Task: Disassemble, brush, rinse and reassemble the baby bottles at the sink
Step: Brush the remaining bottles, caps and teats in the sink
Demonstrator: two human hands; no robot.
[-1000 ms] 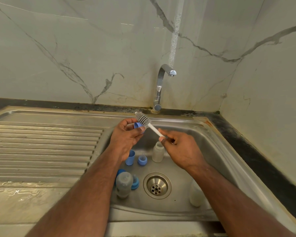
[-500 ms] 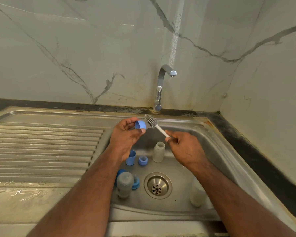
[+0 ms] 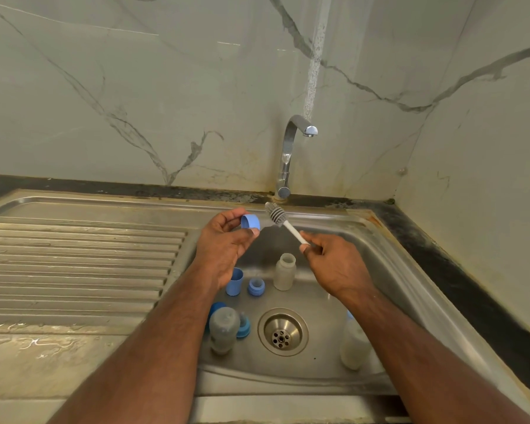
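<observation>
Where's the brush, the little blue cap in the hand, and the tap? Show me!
brush (image 3: 275, 213), head view, on the grey bristle head.
blue cap (image 3: 250, 222), head view, on its rounded side.
tap (image 3: 288, 148), head view, on the curved chrome neck.

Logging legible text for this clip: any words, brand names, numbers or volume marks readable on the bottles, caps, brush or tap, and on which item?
None can be read.
Open bottle standing in the sink: no print or scale visible.
Bottle near the drain: surface blurred, nothing legible.
Blue cap, brush, tap: plain, no markings.
</observation>
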